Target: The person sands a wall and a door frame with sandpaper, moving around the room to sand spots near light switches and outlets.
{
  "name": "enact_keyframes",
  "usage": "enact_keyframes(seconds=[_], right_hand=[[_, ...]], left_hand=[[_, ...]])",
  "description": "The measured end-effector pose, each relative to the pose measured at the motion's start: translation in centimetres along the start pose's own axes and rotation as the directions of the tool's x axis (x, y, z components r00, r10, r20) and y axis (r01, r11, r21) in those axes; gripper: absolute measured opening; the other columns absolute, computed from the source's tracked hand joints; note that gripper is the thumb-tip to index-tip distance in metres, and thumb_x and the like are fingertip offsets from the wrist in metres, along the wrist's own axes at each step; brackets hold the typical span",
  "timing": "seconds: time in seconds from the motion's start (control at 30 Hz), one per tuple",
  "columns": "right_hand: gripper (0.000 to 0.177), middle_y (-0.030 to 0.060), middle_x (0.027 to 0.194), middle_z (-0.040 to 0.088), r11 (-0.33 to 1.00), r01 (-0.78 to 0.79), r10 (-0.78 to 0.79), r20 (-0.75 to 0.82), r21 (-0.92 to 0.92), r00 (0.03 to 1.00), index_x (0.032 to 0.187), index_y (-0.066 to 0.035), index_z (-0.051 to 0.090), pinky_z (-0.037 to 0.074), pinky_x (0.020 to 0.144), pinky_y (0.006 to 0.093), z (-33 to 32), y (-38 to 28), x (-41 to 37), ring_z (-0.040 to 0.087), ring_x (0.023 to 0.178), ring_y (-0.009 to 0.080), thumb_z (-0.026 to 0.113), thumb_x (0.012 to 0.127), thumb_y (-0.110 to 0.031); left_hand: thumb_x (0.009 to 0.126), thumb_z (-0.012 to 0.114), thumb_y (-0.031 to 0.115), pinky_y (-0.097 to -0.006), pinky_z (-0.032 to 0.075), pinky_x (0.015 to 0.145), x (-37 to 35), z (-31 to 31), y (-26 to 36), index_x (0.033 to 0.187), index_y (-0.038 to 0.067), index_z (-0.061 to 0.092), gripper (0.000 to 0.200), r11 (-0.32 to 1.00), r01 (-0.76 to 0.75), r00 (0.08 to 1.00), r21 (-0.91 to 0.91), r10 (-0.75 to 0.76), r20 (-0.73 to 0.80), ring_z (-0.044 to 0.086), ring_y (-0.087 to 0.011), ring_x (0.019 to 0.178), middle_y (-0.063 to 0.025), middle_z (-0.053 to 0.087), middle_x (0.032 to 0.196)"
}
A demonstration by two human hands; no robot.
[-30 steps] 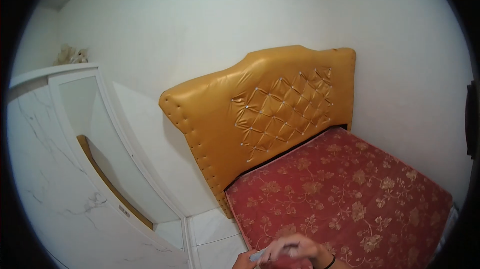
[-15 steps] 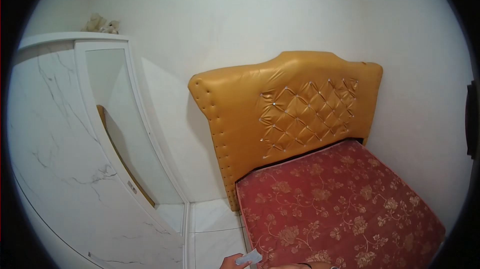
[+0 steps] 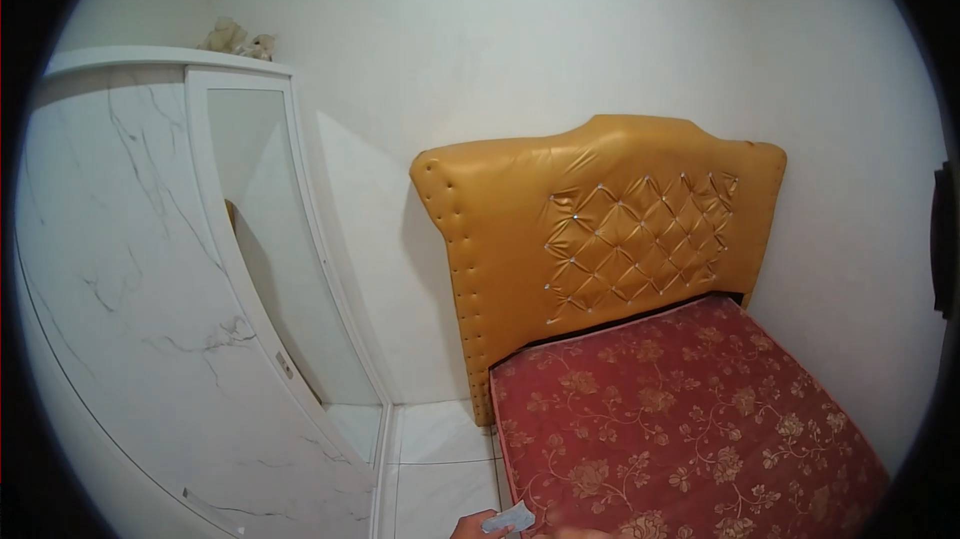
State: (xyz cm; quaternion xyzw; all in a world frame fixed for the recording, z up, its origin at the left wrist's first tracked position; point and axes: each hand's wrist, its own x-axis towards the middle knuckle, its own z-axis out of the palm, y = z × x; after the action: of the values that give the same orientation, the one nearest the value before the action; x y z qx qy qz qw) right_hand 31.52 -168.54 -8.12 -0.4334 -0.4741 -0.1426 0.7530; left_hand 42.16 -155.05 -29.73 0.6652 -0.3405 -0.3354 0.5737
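At the bottom edge of the head view, my left hand [image 3: 471, 525] is closed on a small flat pale blue-grey piece [image 3: 510, 518]; its kind does not show. The piece is held near the left side of the red mattress [image 3: 680, 419], which has a gold flower pattern. Just a sliver of my right hand [image 3: 583, 533] shows to the right of it, in front of the mattress. Its fingers are cut off by the frame, so what it holds, if anything, is hidden.
A gold padded headboard [image 3: 500, 229] with tufted buttons stands against the wall behind the mattress. On the left is a white marble-patterned wardrobe [image 3: 130, 269] with a mirror panel [image 3: 262, 209] and a soft toy [image 3: 240, 39] on top. White floor tiles [image 3: 440, 469] lie between wardrobe and bed.
The view has shifted, so the bed and wardrobe appear further right. My left hand still holds the pale piece; less of my right hand and wrist shows at the bottom edge.
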Motion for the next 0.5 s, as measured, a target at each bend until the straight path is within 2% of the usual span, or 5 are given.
enact_keyframes(seconds=[0.1, 0.2, 0.3, 0.4, 0.5], right_hand=[[0.022, 0.0143, 0.096, 0.070, 1.000, 0.003, -0.002, -0.004, 0.013, 1.000, 0.105, 0.005, 0.071, 0.053, 0.083, 0.0399, 0.5, 0.1, 0.5, 0.067, 0.091, 0.0246, 0.060, 0.098, -0.013], [0.023, 0.0152, 0.097, 0.070, 1.000, -0.003, 0.003, -0.004, 0.018, 1.000, 0.105, 0.006, 0.071, 0.053, 0.084, 0.0408, 0.7, 0.6, 0.9, 0.067, 0.092, 0.0256, 0.060, 0.099, -0.014], [0.024, 0.0161, 0.098, 0.070, 1.000, -0.018, 0.017, 0.006, 0.022, 1.000, 0.106, 0.006, 0.070, 0.053, 0.085, 0.0417, 1.2, 1.2, 0.8, 0.067, 0.092, 0.0266, 0.059, 0.099, -0.014], [0.025, 0.0170, 0.099, 0.070, 0.999, -0.005, 0.004, 0.027, 0.043, 1.000, 0.106, 0.007, 0.070, 0.053, 0.086, 0.0426, 2.1, 1.8, 0.9, 0.067, 0.093, 0.0277, 0.058, 0.100, -0.014], [0.026, 0.0179, 0.100, 0.070, 0.998, 0.008, -0.010, 0.034, 0.059, 0.999, 0.106, 0.007, 0.070, 0.053, 0.087, 0.0434, 2.6, 2.1, 1.2, 0.067, 0.094, 0.0287, 0.057, 0.100, -0.015]], left_hand=[[0.094, 0.067, 0.015, -0.0361, 0.050, 0.077, 0.1, -0.3, -3.1, 0.101, -0.001, 0.070, 0.018, 0.989, -0.094, 0.995, 0.118, 0.097, -0.019, 0.063, -0.0175, 0.087, -0.0122, 0.072, 0.090], [0.094, 0.066, 0.015, -0.0370, 0.051, 0.077, -0.9, -0.5, -3.0, 0.100, -0.002, 0.069, 0.018, 0.993, -0.052, 0.999, 0.109, 0.051, 0.013, 0.062, -0.0179, 0.087, -0.0120, 0.071, 0.088], [0.093, 0.067, 0.017, -0.0377, 0.051, 0.076, -1.3, -0.7, -3.1, 0.098, -0.001, 0.069, 0.019, 0.998, -0.040, 0.999, 0.038, 0.040, -0.014, 0.062, -0.0178, 0.085, -0.0110, 0.071, 0.087], [0.094, 0.067, 0.019, -0.0376, 0.051, 0.075, -1.8, -0.9, -2.0, 0.097, -0.001, 0.069, 0.020, 0.997, 0.039, 0.998, 0.065, -0.036, -0.047, 0.062, -0.0173, 0.085, -0.0098, 0.071, 0.087], [0.094, 0.068, 0.021, -0.0368, 0.050, 0.075, -1.9, -1.7, -4.1, 0.097, -0.001, 0.069, 0.022, 0.999, -0.038, 0.999, 0.028, 0.038, -0.005, 0.063, -0.0167, 0.086, -0.0086, 0.070, 0.087]])
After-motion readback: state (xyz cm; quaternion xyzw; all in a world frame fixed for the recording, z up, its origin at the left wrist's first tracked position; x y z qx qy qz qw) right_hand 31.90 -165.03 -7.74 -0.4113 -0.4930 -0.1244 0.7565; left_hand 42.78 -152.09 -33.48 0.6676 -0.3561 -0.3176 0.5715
